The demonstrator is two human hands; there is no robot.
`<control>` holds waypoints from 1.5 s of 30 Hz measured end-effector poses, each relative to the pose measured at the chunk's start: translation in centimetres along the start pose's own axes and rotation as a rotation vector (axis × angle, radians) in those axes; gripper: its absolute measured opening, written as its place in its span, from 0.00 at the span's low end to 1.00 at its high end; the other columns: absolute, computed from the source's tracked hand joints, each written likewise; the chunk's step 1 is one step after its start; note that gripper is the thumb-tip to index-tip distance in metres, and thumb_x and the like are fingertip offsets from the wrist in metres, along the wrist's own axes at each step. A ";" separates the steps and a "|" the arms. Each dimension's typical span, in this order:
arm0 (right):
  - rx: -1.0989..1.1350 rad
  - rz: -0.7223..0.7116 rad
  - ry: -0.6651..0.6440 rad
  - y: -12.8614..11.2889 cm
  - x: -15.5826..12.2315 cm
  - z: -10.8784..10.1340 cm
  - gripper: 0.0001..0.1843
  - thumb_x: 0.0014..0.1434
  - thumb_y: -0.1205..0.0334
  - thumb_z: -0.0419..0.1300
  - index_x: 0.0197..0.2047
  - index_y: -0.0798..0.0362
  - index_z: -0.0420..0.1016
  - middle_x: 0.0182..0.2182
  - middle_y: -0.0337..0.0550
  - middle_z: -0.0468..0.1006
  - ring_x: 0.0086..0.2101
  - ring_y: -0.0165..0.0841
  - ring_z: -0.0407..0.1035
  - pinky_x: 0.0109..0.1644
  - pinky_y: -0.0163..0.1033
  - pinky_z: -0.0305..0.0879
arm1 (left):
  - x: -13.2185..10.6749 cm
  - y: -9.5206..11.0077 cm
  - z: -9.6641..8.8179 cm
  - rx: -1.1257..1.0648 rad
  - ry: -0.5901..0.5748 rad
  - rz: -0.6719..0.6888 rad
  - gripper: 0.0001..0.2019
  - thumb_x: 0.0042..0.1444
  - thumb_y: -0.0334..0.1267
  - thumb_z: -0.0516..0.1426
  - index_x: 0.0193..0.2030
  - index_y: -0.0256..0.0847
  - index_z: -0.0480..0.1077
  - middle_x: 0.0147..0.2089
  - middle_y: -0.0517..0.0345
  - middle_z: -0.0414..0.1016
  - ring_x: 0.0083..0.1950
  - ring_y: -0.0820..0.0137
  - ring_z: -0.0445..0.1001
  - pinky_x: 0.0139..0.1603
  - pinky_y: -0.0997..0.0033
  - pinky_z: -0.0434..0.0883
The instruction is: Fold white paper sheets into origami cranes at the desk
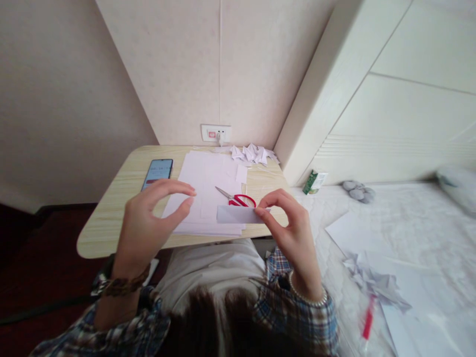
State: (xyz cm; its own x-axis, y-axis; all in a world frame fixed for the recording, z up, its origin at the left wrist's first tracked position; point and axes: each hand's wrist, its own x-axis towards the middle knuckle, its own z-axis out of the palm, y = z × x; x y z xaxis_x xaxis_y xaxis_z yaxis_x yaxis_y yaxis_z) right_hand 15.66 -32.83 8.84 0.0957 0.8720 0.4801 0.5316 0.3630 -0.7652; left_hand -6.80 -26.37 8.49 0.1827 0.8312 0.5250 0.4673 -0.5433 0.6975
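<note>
Between thumb and forefinger, my right hand pinches the right end of a narrow white paper strip. The strip is held level over the near right part of the table. My left hand hovers left of it with thumb and fingers apart and nothing between them. Just behind the strip lie red-handled scissors, their blades pointing to the far left. Under them is a stack of white paper sheets. A smartphone with a lit screen lies beyond my left hand, which hides its lower part.
Folded white paper pieces are heaped at the table's back right, below a wall socket with a plug. On the bed at right are a green-white carton, more folded paper, loose sheets and a red pen-like item.
</note>
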 end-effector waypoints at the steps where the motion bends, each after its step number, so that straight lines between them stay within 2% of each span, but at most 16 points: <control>1: 0.002 -0.003 -0.009 0.0 0.0 0.2 0.06 0.59 0.68 0.61 0.30 0.52 0.71 0.29 0.37 0.73 0.33 0.31 0.67 0.39 0.36 0.63 | -0.1 0.4 0.3 -0.016 -0.050 0.019 0.05 0.54 0.34 0.60 0.38 0.41 0.75 0.42 0.58 0.79 0.47 0.67 0.75 0.54 0.69 0.68; 4: 0.005 -0.016 -0.026 0.1 0.2 0.7 0.06 0.59 0.69 0.61 0.31 0.52 0.70 0.29 0.37 0.73 0.33 0.31 0.67 0.39 0.37 0.64 | -0.3 1.6 1.3 -0.092 -0.153 0.040 0.01 0.55 0.35 0.60 0.34 0.42 0.74 0.38 0.60 0.79 0.43 0.68 0.77 0.49 0.71 0.70; 8: -0.024 -0.018 -0.053 0.4 0.4 1.2 0.05 0.59 0.69 0.61 0.33 0.51 0.70 0.32 0.39 0.73 0.35 0.33 0.67 0.41 0.39 0.64 | -0.6 2.0 2.0 -0.076 -0.141 0.055 0.03 0.55 0.34 0.60 0.31 0.43 0.74 0.35 0.60 0.80 0.39 0.68 0.78 0.45 0.70 0.71; 13: -0.052 -0.038 -0.128 0.1 0.2 2.3 0.03 0.59 0.68 0.61 0.34 0.51 0.70 0.35 0.41 0.72 0.39 0.34 0.67 0.45 0.40 0.65 | -0.8 1.9 2.4 -0.021 -0.199 0.135 0.03 0.56 0.32 0.60 0.31 0.42 0.74 0.34 0.58 0.80 0.38 0.68 0.77 0.43 0.69 0.72; 20: -0.054 -0.068 -0.159 -0.9 0.1 3.4 0.04 0.61 0.68 0.58 0.35 0.51 0.71 0.35 0.41 0.72 0.40 0.34 0.67 0.45 0.40 0.64 | -0.9 2.3 2.5 -0.024 -0.201 0.118 0.04 0.56 0.32 0.59 0.31 0.42 0.74 0.34 0.59 0.79 0.38 0.68 0.77 0.42 0.70 0.71; 22: -0.045 -0.076 -0.153 -0.9 0.1 2.9 0.05 0.61 0.70 0.58 0.35 0.51 0.71 0.34 0.40 0.72 0.39 0.33 0.68 0.44 0.39 0.64 | -0.9 2.5 2.0 -0.028 -0.164 0.099 0.04 0.56 0.32 0.59 0.30 0.43 0.74 0.33 0.61 0.79 0.37 0.69 0.77 0.42 0.70 0.71; 24: -0.037 -0.085 -0.117 -0.5 0.2 2.0 0.06 0.61 0.71 0.58 0.34 0.51 0.71 0.34 0.40 0.72 0.38 0.32 0.68 0.43 0.38 0.64 | -0.8 2.5 1.5 -0.008 -0.078 0.061 0.05 0.55 0.33 0.60 0.30 0.43 0.74 0.33 0.62 0.80 0.36 0.69 0.77 0.42 0.70 0.71; 28: -0.098 -0.030 0.049 0.9 0.3 -0.2 0.07 0.60 0.70 0.59 0.31 0.50 0.70 0.31 0.39 0.73 0.36 0.33 0.68 0.42 0.40 0.65 | -0.7 2.3 0.5 0.028 0.079 -0.066 0.04 0.54 0.34 0.61 0.29 0.46 0.74 0.33 0.62 0.79 0.39 0.66 0.76 0.46 0.66 0.71; 32: -0.041 0.017 0.108 1.4 0.2 -0.6 0.05 0.60 0.68 0.60 0.32 0.49 0.71 0.31 0.39 0.74 0.36 0.34 0.69 0.42 0.41 0.66 | -0.6 1.9 0.4 -0.006 0.101 -0.136 0.04 0.53 0.35 0.61 0.29 0.47 0.74 0.33 0.63 0.78 0.40 0.65 0.76 0.48 0.65 0.70; 35: 0.061 -0.003 0.027 0.8 0.3 0.5 0.03 0.58 0.66 0.62 0.36 0.49 0.71 0.34 0.40 0.75 0.38 0.34 0.69 0.43 0.41 0.68 | -0.7 1.9 0.8 -0.043 0.035 -0.115 0.03 0.53 0.36 0.61 0.29 0.47 0.74 0.34 0.64 0.79 0.39 0.66 0.76 0.46 0.67 0.71; 39: 0.062 -0.026 0.025 0.0 0.3 1.8 0.06 0.60 0.69 0.60 0.32 0.51 0.70 0.30 0.38 0.73 0.34 0.31 0.67 0.39 0.38 0.65 | -0.7 2.1 1.3 -0.051 -0.063 -0.078 0.03 0.54 0.35 0.60 0.30 0.45 0.74 0.34 0.63 0.80 0.39 0.67 0.77 0.44 0.69 0.71; 45: 0.043 -0.024 -0.040 -0.3 0.2 2.3 0.06 0.59 0.69 0.60 0.31 0.51 0.70 0.30 0.38 0.72 0.34 0.31 0.67 0.39 0.37 0.64 | -0.8 3.0 2.3 -0.026 -0.094 0.111 0.04 0.56 0.30 0.58 0.33 0.41 0.73 0.39 0.57 0.79 0.45 0.67 0.76 0.51 0.68 0.70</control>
State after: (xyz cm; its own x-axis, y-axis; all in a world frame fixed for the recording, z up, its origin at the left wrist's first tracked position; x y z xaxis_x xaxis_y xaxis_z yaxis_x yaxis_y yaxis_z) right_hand 13.63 -32.05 8.19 0.0493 0.8750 0.4817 0.4965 0.3969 -0.7720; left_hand -3.55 -28.42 9.04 0.3126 0.7725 0.5528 0.4171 -0.6345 0.6508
